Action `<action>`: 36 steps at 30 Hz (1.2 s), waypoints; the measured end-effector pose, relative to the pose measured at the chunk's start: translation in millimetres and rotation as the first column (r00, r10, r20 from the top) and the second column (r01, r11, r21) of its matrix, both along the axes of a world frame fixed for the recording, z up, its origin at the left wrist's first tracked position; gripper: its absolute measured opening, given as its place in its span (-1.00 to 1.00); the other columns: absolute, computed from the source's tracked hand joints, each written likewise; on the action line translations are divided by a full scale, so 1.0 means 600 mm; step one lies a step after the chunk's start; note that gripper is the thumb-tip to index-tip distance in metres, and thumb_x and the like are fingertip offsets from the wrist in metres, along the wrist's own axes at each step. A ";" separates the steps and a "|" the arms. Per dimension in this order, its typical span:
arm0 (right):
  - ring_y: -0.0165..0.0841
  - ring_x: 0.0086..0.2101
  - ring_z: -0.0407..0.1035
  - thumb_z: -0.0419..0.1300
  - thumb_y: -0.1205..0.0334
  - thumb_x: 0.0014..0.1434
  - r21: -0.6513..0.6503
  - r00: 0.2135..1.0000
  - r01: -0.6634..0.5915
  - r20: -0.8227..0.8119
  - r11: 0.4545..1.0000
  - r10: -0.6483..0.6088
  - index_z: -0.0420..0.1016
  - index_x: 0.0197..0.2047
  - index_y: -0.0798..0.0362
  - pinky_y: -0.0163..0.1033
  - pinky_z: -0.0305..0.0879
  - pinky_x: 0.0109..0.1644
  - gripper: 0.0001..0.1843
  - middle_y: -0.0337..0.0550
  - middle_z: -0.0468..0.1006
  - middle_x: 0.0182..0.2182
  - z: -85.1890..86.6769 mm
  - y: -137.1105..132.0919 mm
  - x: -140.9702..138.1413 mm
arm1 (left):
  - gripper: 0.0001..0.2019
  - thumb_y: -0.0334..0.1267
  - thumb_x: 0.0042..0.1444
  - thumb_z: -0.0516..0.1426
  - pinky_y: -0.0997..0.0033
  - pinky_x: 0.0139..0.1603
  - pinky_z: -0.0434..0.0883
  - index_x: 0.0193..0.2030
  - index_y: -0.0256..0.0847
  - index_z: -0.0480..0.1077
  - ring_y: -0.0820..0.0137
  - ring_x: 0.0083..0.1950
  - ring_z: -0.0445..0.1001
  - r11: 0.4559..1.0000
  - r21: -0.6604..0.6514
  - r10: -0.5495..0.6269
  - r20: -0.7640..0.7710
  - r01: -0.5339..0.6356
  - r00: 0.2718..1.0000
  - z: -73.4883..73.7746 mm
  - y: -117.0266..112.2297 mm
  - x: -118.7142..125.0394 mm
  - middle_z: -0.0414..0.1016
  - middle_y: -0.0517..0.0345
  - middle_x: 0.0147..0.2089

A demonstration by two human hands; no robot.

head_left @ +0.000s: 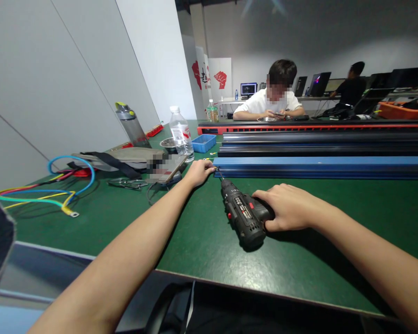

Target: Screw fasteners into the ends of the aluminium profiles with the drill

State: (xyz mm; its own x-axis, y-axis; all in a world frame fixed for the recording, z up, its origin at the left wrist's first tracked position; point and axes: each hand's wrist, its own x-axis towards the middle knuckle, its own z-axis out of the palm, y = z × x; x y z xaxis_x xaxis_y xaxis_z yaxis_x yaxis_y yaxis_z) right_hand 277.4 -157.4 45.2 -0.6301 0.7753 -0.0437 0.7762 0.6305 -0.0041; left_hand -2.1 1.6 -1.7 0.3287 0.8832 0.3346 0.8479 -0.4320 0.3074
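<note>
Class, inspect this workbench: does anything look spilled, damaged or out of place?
Nothing visible looks spilled or damaged. Mildly untidy: coloured cables looping loosely on the green table at left, whereas the blue rail by the drill lies straight.

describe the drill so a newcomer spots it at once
On the green tabletop, find the long blue rail on the right. Near its left end, closer to the wearer, the right hand grips the drill. Unlike that rail, it is stubby and black, with small red parts and pale lettering.
</note>
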 end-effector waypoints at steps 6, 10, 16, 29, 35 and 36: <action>-0.11 -0.34 0.50 0.19 0.01 -0.02 0.020 1.000 -0.019 0.025 1.000 0.018 0.44 -0.04 0.04 -0.21 0.15 -0.37 -0.52 -0.03 0.58 -0.32 0.002 -0.005 -0.004 | -0.87 -0.27 0.11 0.19 0.41 -0.21 0.33 -0.39 -0.25 0.52 0.33 -0.30 0.48 1.000 0.006 0.016 -0.001 -0.016 1.000 0.001 -0.005 0.003 0.57 0.10 -0.38; -0.13 -0.34 0.50 0.19 0.02 -0.01 -0.003 0.999 -0.033 0.007 0.999 0.033 0.45 -0.02 0.05 -0.22 0.18 -0.35 -0.51 -0.04 0.58 -0.33 0.002 -0.003 -0.003 | -0.85 -0.25 0.11 0.18 0.39 -0.23 0.34 -0.41 -0.23 0.51 0.32 -0.32 0.47 0.999 0.037 -0.001 -0.019 0.002 1.000 0.000 -0.003 0.002 0.56 0.11 -0.41; -0.15 -0.34 0.50 0.20 0.00 -0.01 -0.010 0.999 -0.033 -0.012 0.999 0.033 0.47 -0.05 0.04 -0.24 0.15 -0.37 -0.53 -0.04 0.59 -0.33 0.002 0.002 -0.002 | -0.83 -0.22 0.11 0.17 0.38 -0.22 0.35 -0.41 -0.23 0.51 0.31 -0.31 0.47 0.999 0.047 -0.016 -0.022 0.018 1.000 -0.003 0.004 0.001 0.56 0.10 -0.42; -0.15 -0.31 0.51 0.21 -0.02 0.00 -0.034 1.000 -0.011 0.001 0.999 0.011 0.48 -0.05 0.05 -0.23 0.17 -0.35 -0.53 -0.03 0.60 -0.29 0.007 0.008 -0.016 | -0.83 -0.22 0.11 0.16 0.38 -0.21 0.34 -0.44 -0.22 0.47 0.29 -0.29 0.46 0.998 0.047 -0.041 -0.015 0.042 0.999 -0.001 0.002 0.002 0.55 0.10 -0.41; -0.12 -0.30 0.51 0.22 -0.03 -0.01 -0.031 1.000 0.006 0.007 1.000 -0.005 0.48 -0.03 0.06 -0.22 0.21 -0.33 -0.50 0.01 0.61 -0.27 0.006 0.008 -0.018 | -0.83 -0.21 0.10 0.15 0.38 -0.21 0.34 -0.43 -0.22 0.48 0.30 -0.30 0.46 0.998 0.044 -0.040 -0.013 0.041 0.999 -0.002 0.003 0.001 0.54 0.10 -0.41; -0.12 -0.30 0.51 0.22 -0.03 -0.01 -0.031 1.000 0.009 0.010 0.999 -0.008 0.48 -0.03 0.06 -0.22 0.22 -0.33 -0.50 0.01 0.61 -0.27 0.006 0.009 -0.019 | -0.83 -0.21 0.10 0.15 0.38 -0.21 0.34 -0.43 -0.21 0.47 0.30 -0.30 0.46 0.998 0.048 -0.045 -0.008 0.046 0.999 -0.002 0.003 0.001 0.54 0.10 -0.42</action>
State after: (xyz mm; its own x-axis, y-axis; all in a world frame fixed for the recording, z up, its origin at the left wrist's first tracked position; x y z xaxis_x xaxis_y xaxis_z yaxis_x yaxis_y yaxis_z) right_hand 266.0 -152.3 48.8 -0.6230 0.7788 -0.0736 0.7815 0.6237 -0.0158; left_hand -1.3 3.5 -2.8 0.3704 0.8501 0.3744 0.8290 -0.4844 0.2797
